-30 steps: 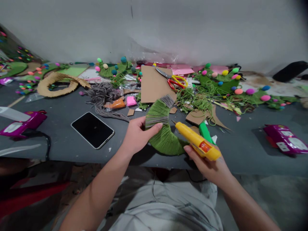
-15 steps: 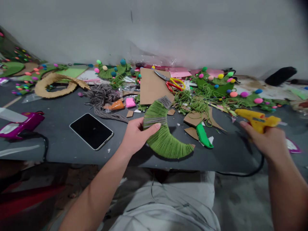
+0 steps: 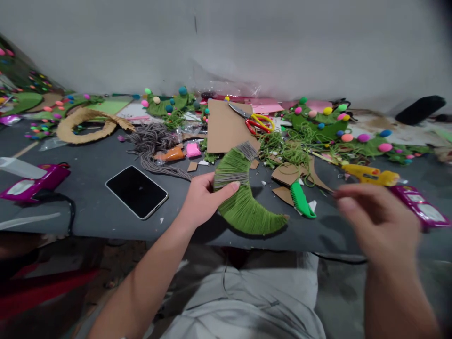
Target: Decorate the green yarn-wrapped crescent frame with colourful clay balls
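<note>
My left hand (image 3: 203, 200) is clamped on one crescent (image 3: 247, 207), held at the worktop's (image 3: 95, 216) front middle. It's wound in green yarn, with two grey bands, one at the upper end and one by my thumb; the lower tip shows bare tan. Its hollow faces right, and its long axis slants from the upper end down to the right. My right hand (image 3: 388, 226) is blurred beside one yellow glue gun (image 3: 370, 174); I can't tell whether its fingertips meet. Farther out are one green comb (image 3: 302, 200), one phone (image 3: 137, 192), one pair of scissors (image 3: 252, 120) and two purple devices (image 3: 420, 205).
</note>
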Tool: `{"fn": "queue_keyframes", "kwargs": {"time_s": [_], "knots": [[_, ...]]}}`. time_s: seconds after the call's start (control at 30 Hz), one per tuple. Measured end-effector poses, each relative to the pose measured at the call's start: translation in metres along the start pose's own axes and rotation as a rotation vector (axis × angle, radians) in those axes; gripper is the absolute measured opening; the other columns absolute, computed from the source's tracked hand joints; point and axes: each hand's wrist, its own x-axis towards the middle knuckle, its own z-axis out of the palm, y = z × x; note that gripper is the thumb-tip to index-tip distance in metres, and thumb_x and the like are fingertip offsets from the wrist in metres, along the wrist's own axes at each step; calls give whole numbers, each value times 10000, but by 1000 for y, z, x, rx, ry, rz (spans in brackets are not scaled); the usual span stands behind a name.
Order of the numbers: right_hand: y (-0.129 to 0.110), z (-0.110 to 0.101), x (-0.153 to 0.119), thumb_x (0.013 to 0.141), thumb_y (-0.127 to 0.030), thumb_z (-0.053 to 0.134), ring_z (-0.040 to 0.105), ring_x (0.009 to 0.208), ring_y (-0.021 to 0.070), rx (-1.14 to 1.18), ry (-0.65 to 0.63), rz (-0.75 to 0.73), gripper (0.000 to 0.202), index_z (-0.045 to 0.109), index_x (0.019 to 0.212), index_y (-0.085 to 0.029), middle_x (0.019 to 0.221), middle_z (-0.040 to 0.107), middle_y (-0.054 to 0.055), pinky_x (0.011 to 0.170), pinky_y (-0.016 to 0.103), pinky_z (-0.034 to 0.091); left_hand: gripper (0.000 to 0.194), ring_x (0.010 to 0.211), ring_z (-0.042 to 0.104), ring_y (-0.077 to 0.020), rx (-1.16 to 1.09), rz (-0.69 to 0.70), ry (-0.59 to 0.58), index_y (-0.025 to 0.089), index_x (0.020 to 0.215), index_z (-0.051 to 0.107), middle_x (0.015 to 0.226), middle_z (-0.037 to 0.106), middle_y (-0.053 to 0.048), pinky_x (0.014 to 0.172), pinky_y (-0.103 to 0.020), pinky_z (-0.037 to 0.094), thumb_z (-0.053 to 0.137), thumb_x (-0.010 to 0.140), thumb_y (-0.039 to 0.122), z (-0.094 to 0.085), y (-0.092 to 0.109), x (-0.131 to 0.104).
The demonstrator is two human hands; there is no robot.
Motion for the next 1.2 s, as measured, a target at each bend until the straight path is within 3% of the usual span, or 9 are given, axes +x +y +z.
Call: {"fn": "queue_keyframes", "kwargs": {"time_s": [0.03,0.13,0.2,0.3,0.5,0.67,0.83,1.0,1.2], "knots": [[-22,21,10,915,-442,755,709,910,277,29,20,30,242,703,1124,-330,1052,748,56,772,417,573,280,740,735,-151,5,-3,-7,159,928,828,870,819,-34,661,-219,592,873,800,404,1,0,0],[-68,78,41,840,-488,825,720,916,237,189,-309,59,429,706,1184,-261,1085,762,63,806,380,588,288,732,723,-149,16,-1,-33,151,934,826,870,815,-37,657,-222,586,868,802,403,1,1,-2],[-82,105,55,791,-505,863,691,825,196,242,-403,77,435,718,1090,-224,983,754,45,752,337,568,292,710,705,-142,16,-4,-44,144,922,822,848,805,-34,641,-219,574,867,800,405,0,0,-3],[-83,123,66,808,-489,850,569,671,130,295,-478,65,334,696,858,-197,774,668,-2,599,275,457,298,684,680,-134,4,-19,-43,135,913,817,817,786,-30,626,-220,559,862,800,406,-2,-1,-3],[-74,120,70,901,-432,758,477,606,89,453,-513,70,302,666,777,-173,678,576,-28,541,246,363,290,708,668,-123,-5,-15,-90,141,908,809,822,765,-19,660,-219,560,850,815,412,-3,-2,-2],[-75,120,71,934,-470,713,438,554,84,427,-536,53,381,609,709,-180,614,525,-39,512,258,321,298,695,655,-118,21,-43,-112,138,907,806,802,752,-13,648,-215,548,845,821,421,-4,0,-2],[-70,120,73,910,-542,738,522,583,102,499,-604,104,421,636,716,-182,628,581,-21,557,252,400,268,704,674,-125,-45,-72,-126,149,897,812,822,773,-9,656,-217,558,874,788,386,-4,0,-3],[-63,116,74,967,-636,612,619,665,137,721,-657,196,481,683,785,-197,712,649,12,674,282,505,243,698,689,-126,-96,-72,-114,161,894,821,836,791,-12,657,-218,570,886,779,365,-5,-2,-3],[-73,121,72,864,-552,788,511,593,108,524,-586,156,419,634,720,-190,629,567,-31,562,255,390,281,695,680,-125,-50,-79,-118,145,899,812,819,777,-16,650,-217,559,867,798,401,-4,0,-1]]}}
